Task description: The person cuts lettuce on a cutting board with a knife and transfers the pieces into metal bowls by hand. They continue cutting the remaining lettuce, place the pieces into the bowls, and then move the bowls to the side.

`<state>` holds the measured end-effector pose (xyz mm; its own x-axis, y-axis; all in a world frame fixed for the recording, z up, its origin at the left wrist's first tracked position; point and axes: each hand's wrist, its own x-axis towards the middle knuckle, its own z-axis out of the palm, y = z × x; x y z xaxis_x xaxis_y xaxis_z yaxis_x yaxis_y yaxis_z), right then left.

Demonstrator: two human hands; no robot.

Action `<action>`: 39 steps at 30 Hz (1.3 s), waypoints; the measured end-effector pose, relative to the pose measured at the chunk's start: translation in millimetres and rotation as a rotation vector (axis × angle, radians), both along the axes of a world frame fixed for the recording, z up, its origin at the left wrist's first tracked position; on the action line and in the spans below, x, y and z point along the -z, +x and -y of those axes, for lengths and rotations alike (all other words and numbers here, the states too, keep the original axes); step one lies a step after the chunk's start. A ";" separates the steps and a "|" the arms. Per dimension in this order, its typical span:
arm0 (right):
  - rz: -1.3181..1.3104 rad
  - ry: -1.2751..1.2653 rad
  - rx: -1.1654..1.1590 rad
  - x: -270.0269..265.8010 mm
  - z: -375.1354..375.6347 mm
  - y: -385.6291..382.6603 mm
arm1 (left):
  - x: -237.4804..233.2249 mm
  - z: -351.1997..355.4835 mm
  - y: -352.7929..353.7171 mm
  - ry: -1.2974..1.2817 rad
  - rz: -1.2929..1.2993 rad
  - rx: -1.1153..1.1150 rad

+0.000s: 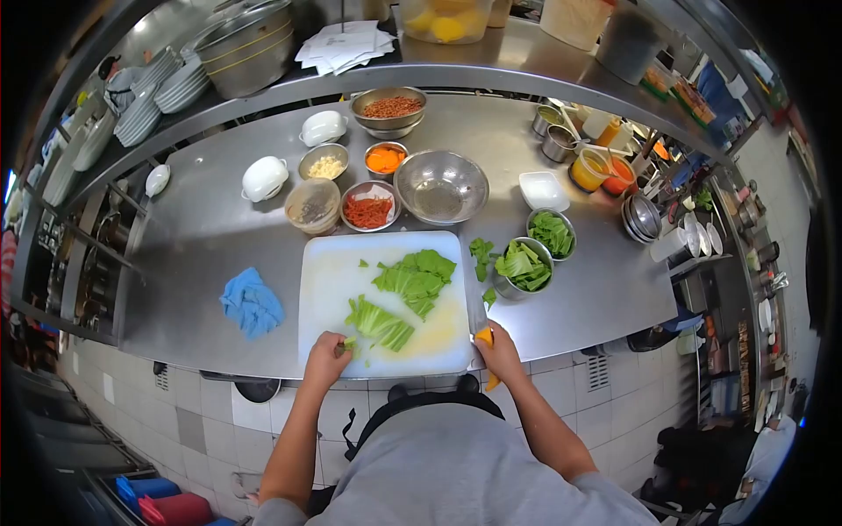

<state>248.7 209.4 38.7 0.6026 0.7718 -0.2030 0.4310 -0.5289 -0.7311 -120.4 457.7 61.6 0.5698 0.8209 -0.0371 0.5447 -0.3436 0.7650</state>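
A white cutting board (324, 280) lies at the table's front edge with cut leafy greens (417, 279) on it. A second, sliced bunch of green stalks (381, 324) lies nearer to me. My left hand (326, 358) is at the board's lower left corner, fingers pinched on a small green scrap (349, 343). Beside the board's lower right corner, my right hand (500, 351) is closed round a yellow-handled knife (485, 336). The handle shows above and below the fist; its blade cannot be made out.
Right of the board stand two metal containers of cut greens (524, 267), with loose leaves (481, 254) nearby. Behind it are an empty metal bowl (441, 187), shredded orange-red food (368, 210) and orange slices (384, 159). A blue cloth (252, 302) lies left. A metal shelf (517, 77) spans overhead.
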 end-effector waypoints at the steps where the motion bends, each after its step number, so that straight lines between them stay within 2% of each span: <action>1: 0.126 0.000 -0.070 -8.0 -9.9 3.9 | -5.9 2.6 4.2 0.003 -0.005 0.003; 3: 0.070 -0.100 -0.070 -20.3 -25.9 21.0 | -17.5 13.5 10.2 -0.051 -0.106 0.005; 5: 0.331 0.099 -0.167 -19.2 -44.7 45.1 | -25.5 23.5 15.1 0.016 -0.128 0.019; 6: 0.328 0.100 -0.177 -19.9 -56.4 56.0 | -29.2 29.3 17.9 0.082 -0.147 0.035; 9: 0.447 0.000 -0.300 -30.0 -95.5 78.8 | -37.3 46.7 28.2 0.071 -0.195 -0.019; 11: 0.430 -0.306 -0.349 -39.4 -116.5 87.0 | -37.0 51.8 29.4 0.068 -0.202 -0.038; 14: 0.532 -0.340 -0.392 -31.0 -138.1 112.2 | -34.4 57.6 33.0 0.064 -0.210 -0.074; 17: 0.526 -0.425 -0.519 -49.9 -154.4 128.3 | -19.5 59.0 30.6 0.087 -0.194 -0.109; 20: 0.550 -0.276 -0.589 -1.0 -169.3 156.5 | -16.5 61.2 30.6 0.102 -0.174 -0.143; 22: 0.496 -0.254 -0.576 -9.7 -167.0 156.3 | -16.2 62.7 31.4 0.097 -0.172 -0.154; 24: 0.445 -0.239 -0.550 -13.2 -157.7 155.3 | -13.2 64.9 35.7 0.221 -0.176 -0.193; 26: 0.478 -0.008 -0.461 -2.8 -131.5 146.1 | -5.4 66.0 36.5 0.267 -0.153 -0.241; 30: 0.455 0.081 -0.378 15.1 -79.5 139.6 | 13.1 63.4 32.1 0.361 -0.107 -0.409; 31: 0.420 0.091 -0.395 10.8 -65.9 139.2 | 17.3 65.1 30.9 0.360 -0.106 -0.398; 33: 0.384 0.099 -0.390 2.0 -40.0 141.5 | 22.6 65.4 34.5 0.116 -0.001 -0.594; 34: 0.212 0.091 -0.354 0.1 -27.5 144.8 | 9.7 72.5 47.6 -0.034 0.112 -0.622; 35: 0.039 0.083 -0.318 -0.7 -14.9 146.8 | -0.8 82.0 64.5 -0.038 0.109 -0.605; 36: -0.349 -0.008 -0.213 11.1 -4.8 149.6 | -9.3 93.5 83.2 -0.147 0.187 -0.556; 37: -0.352 -0.012 -0.199 9.1 7.7 145.7 | -13.3 105.0 103.2 -0.258 0.262 -0.508; 39: -0.968 0.094 -0.082 -7.8 31.9 127.9 | -17.0 128.9 158.3 -0.183 0.329 -0.193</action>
